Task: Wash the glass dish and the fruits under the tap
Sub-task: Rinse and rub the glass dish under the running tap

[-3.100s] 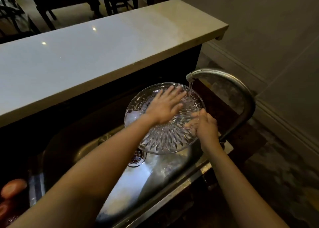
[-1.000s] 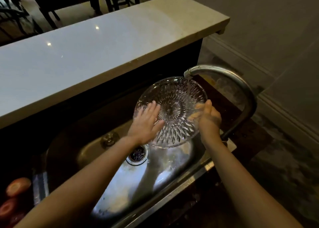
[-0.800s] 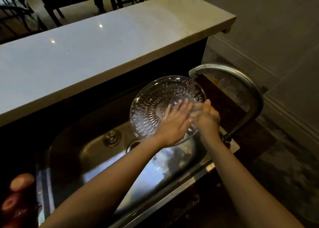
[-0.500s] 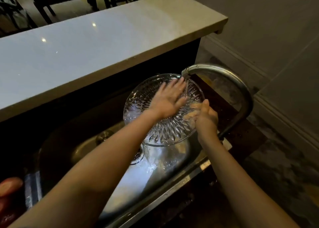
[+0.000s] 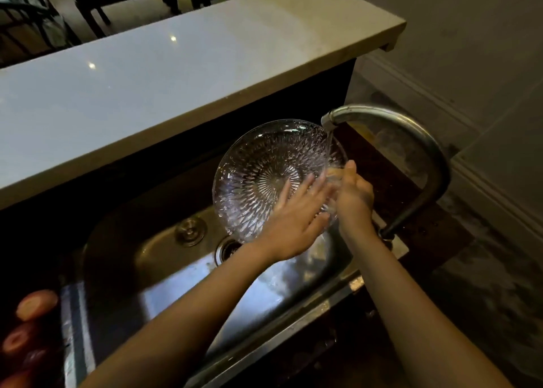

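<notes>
Both hands on glass dish (image 5: 258,176) under tap (image 5: 390,123).

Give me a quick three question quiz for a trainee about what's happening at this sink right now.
1. True or false: water from the tap is falling onto the glass dish.
2. Which hand grips the dish's rim? A left hand, B right hand.
3. Fill in: the fruits lie to the ____ of the sink.

Key: 1 true. 2 B; the left hand is spread flat against the dish. 3 left.
</notes>
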`<state>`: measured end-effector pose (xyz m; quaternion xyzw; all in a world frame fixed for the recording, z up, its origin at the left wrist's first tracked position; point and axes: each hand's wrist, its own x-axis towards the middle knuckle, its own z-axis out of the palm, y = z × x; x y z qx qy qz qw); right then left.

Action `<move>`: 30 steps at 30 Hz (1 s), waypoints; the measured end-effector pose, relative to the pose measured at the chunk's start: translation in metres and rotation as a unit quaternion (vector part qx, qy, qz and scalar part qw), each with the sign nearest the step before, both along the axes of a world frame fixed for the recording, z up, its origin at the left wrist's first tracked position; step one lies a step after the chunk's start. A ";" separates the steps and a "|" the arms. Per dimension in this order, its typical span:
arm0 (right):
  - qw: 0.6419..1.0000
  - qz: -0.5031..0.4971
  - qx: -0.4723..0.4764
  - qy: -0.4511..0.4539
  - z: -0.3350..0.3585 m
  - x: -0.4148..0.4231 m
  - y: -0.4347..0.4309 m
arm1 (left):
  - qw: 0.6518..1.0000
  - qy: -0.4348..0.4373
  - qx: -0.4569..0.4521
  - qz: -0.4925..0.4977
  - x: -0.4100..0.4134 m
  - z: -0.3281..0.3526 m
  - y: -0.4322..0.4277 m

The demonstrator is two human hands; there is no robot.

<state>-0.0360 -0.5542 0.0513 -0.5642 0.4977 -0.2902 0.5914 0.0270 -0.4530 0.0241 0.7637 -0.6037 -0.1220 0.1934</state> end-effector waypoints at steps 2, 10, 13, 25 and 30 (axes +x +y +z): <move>1.000 0.003 -0.012 0.012 0.000 -0.003 0.001 | 1.000 -0.011 -0.007 0.013 0.006 0.008 -0.024; 0.999 -0.019 0.029 -0.011 -0.002 -0.022 -0.001 | 0.984 -0.073 0.030 0.159 0.102 0.002 -0.043; 0.999 -0.033 0.004 -0.013 -0.001 -0.027 -0.009 | 0.955 -0.007 0.098 0.279 0.125 -0.005 -0.008; 0.964 0.102 -0.129 0.207 -0.006 0.001 -0.019 | 0.554 0.769 -0.141 0.287 0.118 0.014 0.075; 0.833 0.275 -0.337 0.341 -0.032 0.021 -0.002 | 0.528 0.751 -0.198 0.343 0.111 0.012 0.082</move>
